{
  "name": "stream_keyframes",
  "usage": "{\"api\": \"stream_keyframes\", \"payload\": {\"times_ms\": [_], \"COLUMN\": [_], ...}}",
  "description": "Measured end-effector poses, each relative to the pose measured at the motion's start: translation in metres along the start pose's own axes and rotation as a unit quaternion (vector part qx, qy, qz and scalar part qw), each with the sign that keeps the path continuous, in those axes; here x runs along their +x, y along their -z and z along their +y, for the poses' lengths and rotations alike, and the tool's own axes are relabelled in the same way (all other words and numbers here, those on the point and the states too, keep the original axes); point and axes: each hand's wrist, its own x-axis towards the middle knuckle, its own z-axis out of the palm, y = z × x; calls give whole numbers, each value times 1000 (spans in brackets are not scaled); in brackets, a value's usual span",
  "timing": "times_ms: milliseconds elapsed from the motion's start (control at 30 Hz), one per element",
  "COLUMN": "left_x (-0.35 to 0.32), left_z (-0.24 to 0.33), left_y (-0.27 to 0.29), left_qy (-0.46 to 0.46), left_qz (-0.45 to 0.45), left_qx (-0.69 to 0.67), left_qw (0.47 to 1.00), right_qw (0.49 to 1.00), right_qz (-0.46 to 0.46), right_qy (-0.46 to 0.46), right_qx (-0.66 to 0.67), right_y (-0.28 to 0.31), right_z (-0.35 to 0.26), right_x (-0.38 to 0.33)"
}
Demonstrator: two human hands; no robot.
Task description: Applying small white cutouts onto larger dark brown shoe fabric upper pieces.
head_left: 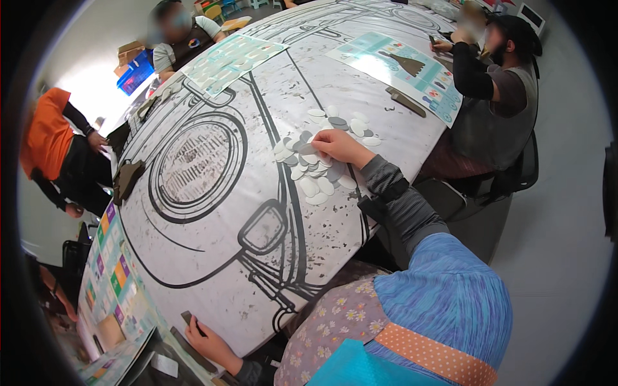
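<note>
My right hand reaches over a loose pile of white and grey oval pieces on the table. Its thumb and fingers are pinched together at the pile's upper edge, on what looks like one oval piece, partly hidden by the fingertips. Down at the lower left, my left hand rests by the table's edge, its fingers closed around a small dark grey-brown strip. A longer strip of similar colour lies just beside that hand.
A large line drawing of a vehicle covers the table. Printed sheets lie at the far side, another sheet at the right. A brown-grey piece lies near that sheet. A seated person works at right; others stand or sit around.
</note>
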Motion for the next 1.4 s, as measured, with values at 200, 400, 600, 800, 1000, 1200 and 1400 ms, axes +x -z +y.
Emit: {"api": "stream_keyframes", "payload": {"times_ms": [200, 400, 600, 800, 1000, 1200, 1400], "left_x": [-2, -4, -3, -2, -3, -8, -12], "left_z": [-5, -9, -3, -5, -15, -13, -9], "left_y": [0, 1, -3, -5, -6, -4, -2], "left_qy": [15, 6, 3, 51, 12, 12, -7], "left_qz": [-1, -1, -2, 13, 54, 89, 94], "left_qx": [-1, 2, -3, -5, -47, -71, -70], "left_qw": [1000, 1000, 1000, 999, 997, 993, 993], "right_qw": [1000, 1000, 1000, 999, 998, 1000, 999], "right_qz": [-8, -2, 6, 9, 25, 8, -25], "right_qy": [-4, -9, -4, 22, 46, 14, 13], "right_qx": [5, 13, 13, -42, -43, -8, 38], "right_y": [-3, -2, 3, -2, 3, 14, 8], "right_z": [-4, 2, 2, 4, 40, 50, 41], "right_x": [-3, -6, -5, 12, 15, 9, 15]}}
